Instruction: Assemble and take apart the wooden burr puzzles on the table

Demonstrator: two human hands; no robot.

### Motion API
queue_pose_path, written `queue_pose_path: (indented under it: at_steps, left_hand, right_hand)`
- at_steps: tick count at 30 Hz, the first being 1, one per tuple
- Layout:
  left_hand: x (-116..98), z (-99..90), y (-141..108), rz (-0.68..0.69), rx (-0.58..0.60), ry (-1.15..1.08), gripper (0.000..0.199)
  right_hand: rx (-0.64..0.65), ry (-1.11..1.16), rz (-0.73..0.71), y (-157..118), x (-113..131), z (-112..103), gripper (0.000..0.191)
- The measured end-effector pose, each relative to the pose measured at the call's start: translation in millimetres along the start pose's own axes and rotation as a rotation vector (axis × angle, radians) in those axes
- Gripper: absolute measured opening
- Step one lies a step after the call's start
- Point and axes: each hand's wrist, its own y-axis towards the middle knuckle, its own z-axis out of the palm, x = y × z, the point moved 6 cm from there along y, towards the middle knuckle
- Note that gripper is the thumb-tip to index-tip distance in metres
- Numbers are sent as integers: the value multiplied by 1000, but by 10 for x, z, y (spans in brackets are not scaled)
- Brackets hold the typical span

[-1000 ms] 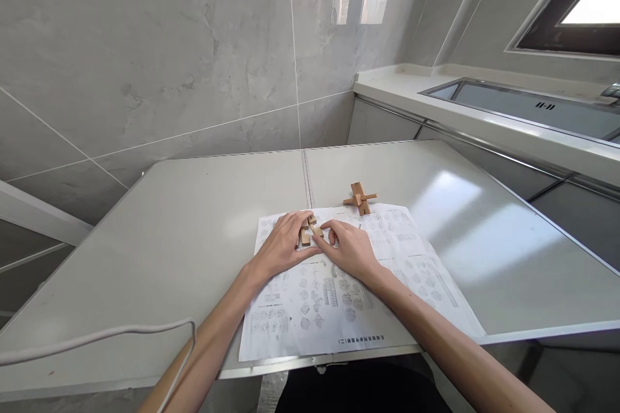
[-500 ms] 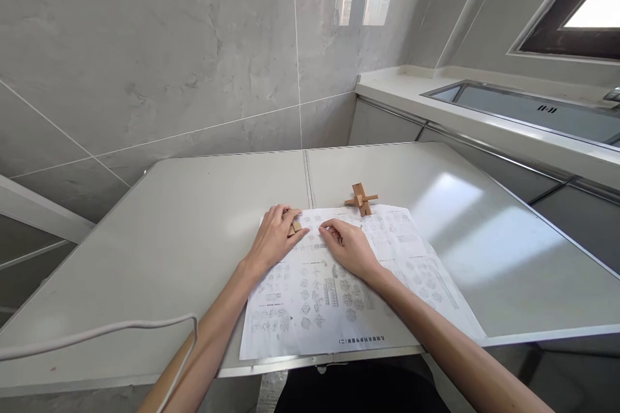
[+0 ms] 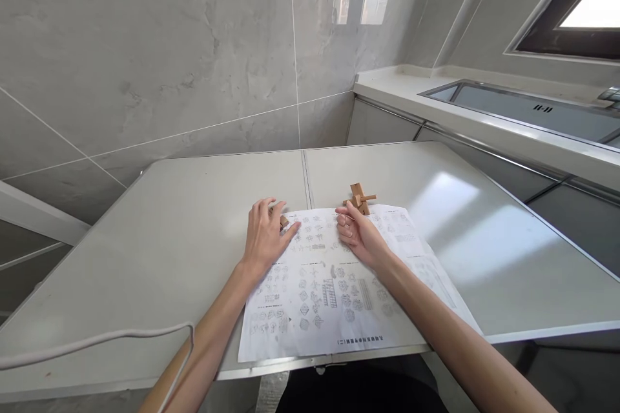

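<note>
My left hand (image 3: 264,232) rests at the top left corner of the printed sheet (image 3: 310,335), its fingers bent and its thumb held apart. Small wooden blocks (image 3: 283,222) show between that thumb and the fingers, partly hidden by the hand. I cannot tell whether it grips them or merely touches them. My right hand (image 3: 359,235) is turned on its side with its fingers curled in. Just past its thumb and index finger stands a cross-shaped assembly of wooden puzzle pieces (image 3: 359,198); the fingertips overlap its near edge, and contact is unclear.
The light folding table (image 3: 194,206) has a seam down its middle. A pale cable (image 3: 106,337) crosses the lower left beside my left forearm. To the right are a counter (image 3: 387,84) with a sink (image 3: 523,106) and a window (image 3: 591,6). A tiled wall (image 3: 145,45) rises behind.
My left hand has shifted left, and the blocks by it now lie further left. My right hand has moved right, up to the wooden assembly, and turned onto its side.
</note>
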Motion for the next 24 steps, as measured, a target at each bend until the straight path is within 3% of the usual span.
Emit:
queue_pose_path:
  at_steps: [11, 24]
  left_hand:
    - [-430, -41, -63, 195, 59, -196, 28]
    - [-567, -38, -98, 246, 151, -345, 22]
  right_hand:
    - [21, 294, 21, 91, 35, -140, 31]
    - [-5, 201, 2, 92, 77, -118, 37]
